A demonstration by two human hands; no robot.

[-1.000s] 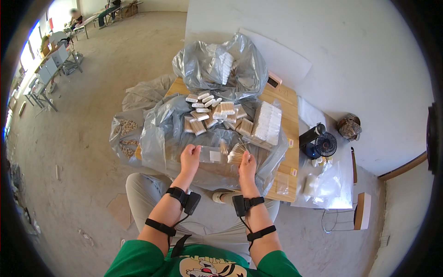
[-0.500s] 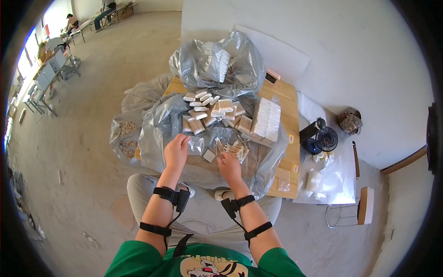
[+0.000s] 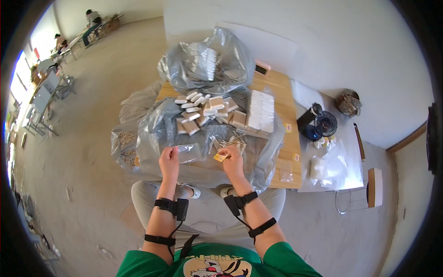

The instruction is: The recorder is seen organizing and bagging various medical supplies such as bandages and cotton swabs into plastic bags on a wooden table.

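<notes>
My left hand (image 3: 169, 164) is closed on one end of a small clear plastic bag (image 3: 190, 153), which lies flat and sticks out to the right. My right hand (image 3: 232, 161) pinches a small yellow card (image 3: 220, 157) near the table's front. Just beyond its fingers are loose cotton swabs (image 3: 236, 141) in a heap. Bundled cotton swabs (image 3: 190, 126) are piled farther back, some showing sticks and some white ends. To their right, a block of white-ended packs (image 3: 260, 111) stands stacked. Grey plastic sheeting (image 3: 157, 127) lies beneath all this.
A large grey plastic bag (image 3: 184, 69) with white packs inside stands at the back of the wooden table (image 3: 288, 138). At right, a side table holds a black fan (image 3: 326, 123), a dark bottle (image 3: 310, 115) and clear bags (image 3: 334, 164). Two people sit far off at upper left.
The small white square is gone from the sheeting, and a yellow card now shows in my right hand. My left hand has come nearer me, with the clear bag lifted in it.
</notes>
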